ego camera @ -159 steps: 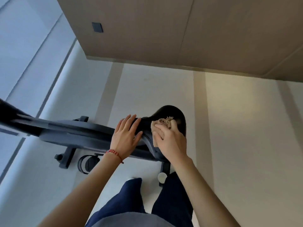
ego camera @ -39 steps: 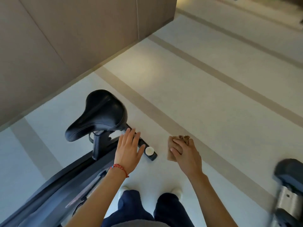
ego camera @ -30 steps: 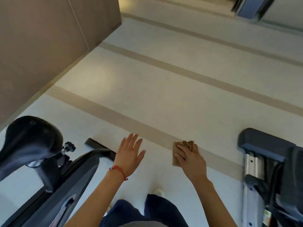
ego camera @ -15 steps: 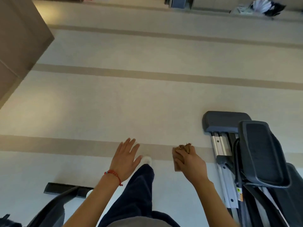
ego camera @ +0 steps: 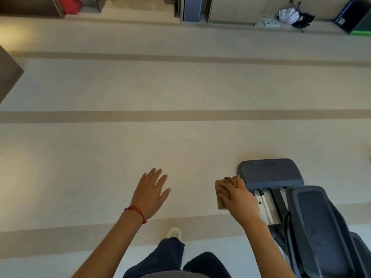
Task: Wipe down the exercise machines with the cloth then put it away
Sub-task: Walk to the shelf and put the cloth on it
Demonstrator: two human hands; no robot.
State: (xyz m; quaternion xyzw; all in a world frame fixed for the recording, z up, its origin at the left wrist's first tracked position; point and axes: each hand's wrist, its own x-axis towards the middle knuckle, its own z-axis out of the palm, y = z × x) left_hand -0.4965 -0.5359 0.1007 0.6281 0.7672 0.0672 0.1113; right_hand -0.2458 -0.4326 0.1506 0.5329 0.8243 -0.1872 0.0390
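Head view, looking down.

Right hand [ego camera: 237,199]: fingers curled round a folded tan cloth [ego camera: 221,194], held in the air just left of the grey exercise machine [ego camera: 313,217]; a bunched corner sticks up above the knuckles.

Left hand [ego camera: 150,192]: fingers straight and spread, palm down, holding nothing; red bracelet [ego camera: 136,210] at the wrist.

Exercise machine: lower right, dark foot pedal [ego camera: 315,223] and a grey end cap [ego camera: 270,172] over silver rails.

Floor [ego camera: 120,153]: pale, crossed by darker beige stripes.

Person: dark trousers, one light shoe [ego camera: 174,232] forward.

Far wall: a blue box [ego camera: 348,17] at the right.
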